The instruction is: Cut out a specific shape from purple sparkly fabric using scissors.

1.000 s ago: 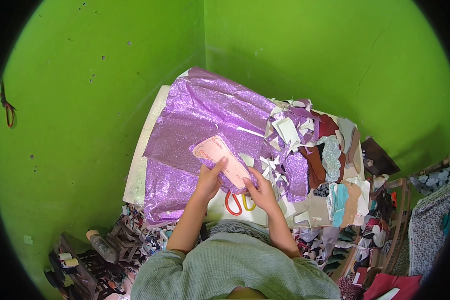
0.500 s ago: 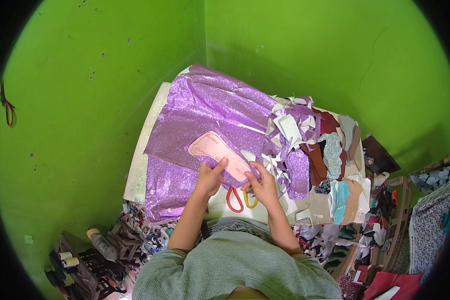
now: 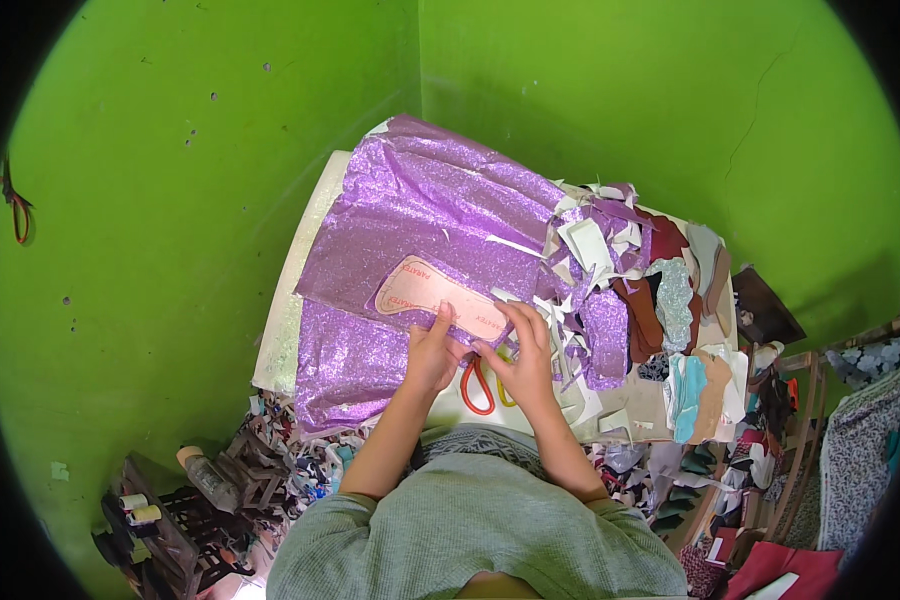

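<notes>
Both hands hold a pale pink sole-shaped piece (image 3: 432, 288) with red printing, backed by purple glitter material that shows around its edge. My left hand (image 3: 432, 355) is closed on its near side, thumb on top. At its right end, my right hand (image 3: 526, 350) grips the edge with bent fingers. Under the hands lies a large purple glitter sheet (image 3: 345, 365), creased and spread over the table. A red scissor handle loop (image 3: 477, 388) and a yellow one beside it show between my forearms; the blades are hidden.
Purple and white offcuts (image 3: 585, 250) are heaped right of the sheet. Beyond them lie cut brown pieces (image 3: 640, 315), a silvery piece (image 3: 675, 300) and turquoise pieces (image 3: 686, 395). Scraps (image 3: 300, 455) cover the floor. Green walls meet behind the table. Scissors (image 3: 18, 212) hang at left.
The pink piece has turned, its right end swinging up to lie more level. My right hand has shifted along with it. The whole view has moved slightly.
</notes>
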The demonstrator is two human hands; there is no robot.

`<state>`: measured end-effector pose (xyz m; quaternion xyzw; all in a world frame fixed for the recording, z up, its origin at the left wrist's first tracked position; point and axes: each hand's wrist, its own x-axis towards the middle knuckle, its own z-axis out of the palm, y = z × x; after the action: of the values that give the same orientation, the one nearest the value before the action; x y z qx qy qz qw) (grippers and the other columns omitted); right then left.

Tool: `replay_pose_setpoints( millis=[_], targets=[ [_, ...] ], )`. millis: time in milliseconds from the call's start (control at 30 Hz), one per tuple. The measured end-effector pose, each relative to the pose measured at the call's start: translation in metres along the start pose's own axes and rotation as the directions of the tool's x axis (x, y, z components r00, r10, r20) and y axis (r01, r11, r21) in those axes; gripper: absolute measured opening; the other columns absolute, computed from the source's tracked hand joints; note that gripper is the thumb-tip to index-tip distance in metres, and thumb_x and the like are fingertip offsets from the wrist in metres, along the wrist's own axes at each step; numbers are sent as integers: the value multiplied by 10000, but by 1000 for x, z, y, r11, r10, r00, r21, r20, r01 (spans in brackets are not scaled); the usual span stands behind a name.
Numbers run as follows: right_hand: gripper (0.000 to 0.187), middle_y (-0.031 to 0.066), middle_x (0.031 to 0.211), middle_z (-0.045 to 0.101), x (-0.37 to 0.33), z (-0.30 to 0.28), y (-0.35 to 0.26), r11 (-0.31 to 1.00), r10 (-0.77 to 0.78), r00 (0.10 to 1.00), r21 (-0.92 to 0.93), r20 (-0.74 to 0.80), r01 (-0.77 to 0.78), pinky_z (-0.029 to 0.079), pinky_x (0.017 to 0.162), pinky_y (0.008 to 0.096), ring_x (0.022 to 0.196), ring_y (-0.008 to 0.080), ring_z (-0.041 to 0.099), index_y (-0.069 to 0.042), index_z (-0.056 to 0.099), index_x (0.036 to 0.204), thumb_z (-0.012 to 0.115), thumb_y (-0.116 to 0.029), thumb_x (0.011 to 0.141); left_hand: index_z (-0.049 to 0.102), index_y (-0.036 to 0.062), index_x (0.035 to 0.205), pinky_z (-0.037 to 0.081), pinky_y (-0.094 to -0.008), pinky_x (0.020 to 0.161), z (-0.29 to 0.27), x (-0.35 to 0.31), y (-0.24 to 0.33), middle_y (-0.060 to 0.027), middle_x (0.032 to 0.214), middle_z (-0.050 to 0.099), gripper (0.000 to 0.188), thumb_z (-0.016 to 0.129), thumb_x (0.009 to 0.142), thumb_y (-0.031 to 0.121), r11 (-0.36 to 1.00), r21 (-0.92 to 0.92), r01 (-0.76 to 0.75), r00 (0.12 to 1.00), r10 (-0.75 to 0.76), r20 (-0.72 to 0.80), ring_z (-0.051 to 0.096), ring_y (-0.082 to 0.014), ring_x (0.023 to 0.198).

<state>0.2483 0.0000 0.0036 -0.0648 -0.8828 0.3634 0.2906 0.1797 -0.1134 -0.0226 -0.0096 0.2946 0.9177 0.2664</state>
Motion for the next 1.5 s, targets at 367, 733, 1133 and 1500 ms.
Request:
replay_pose_setpoints(
  millis=[367, 733, 1133, 1500],
  targets=[
    [526, 132, 1071, 474, -3, 3, 6, 999, -3, 1000, 48, -6, 3, 392, 823, 372, 972, 301, 479, -43, 502, 1055, 727, -169, 597, 307, 33, 1151, 465, -439, 802, -1, -7, -7, -159, 1108, 457, 446, 403, 865, 360, 991, -134, 3, 999, -10, -47, 516, -287, 982],
    [545, 146, 1101, 469, -3, 2, 6, 998, -24, 1000, 57, 8, 23, 406, 824, 369, 983, 301, 490, -28, 494, 1061, 729, -158, 586, 295, 29, 1167, 434, -453, 852, 5, -8, 0, -149, 1134, 444, 491, 358, 865, 410, 989, -148, -22, 1000, 24, 14, 488, -305, 1027],
    [547, 120, 1064, 493, -8, 5, 10, 999, -33, 999, 7, -1, 33, 396, 823, 364, 963, 293, 493, -45, 504, 1062, 735, -166, 582, 291, 64, 1181, 438, -440, 854, 2, -9, -4, -132, 1144, 437, 391, 412, 881, 284, 994, -84, -76, 997, 74, -22, 493, -278, 1021],
    [518, 133, 1063, 483, -3, 0, 1, 987, 47, 999, 153, 7, -48, 414, 774, 325, 937, 219, 513, -29, 471, 1075, 712, -181, 643, 324, 46, 1128, 488, -390, 794, 8, -11, -2, -150, 1053, 478, 445, 501, 754, -118, 998, 57, -29, 996, 34, -82, 526, -248, 962]
  ],
)
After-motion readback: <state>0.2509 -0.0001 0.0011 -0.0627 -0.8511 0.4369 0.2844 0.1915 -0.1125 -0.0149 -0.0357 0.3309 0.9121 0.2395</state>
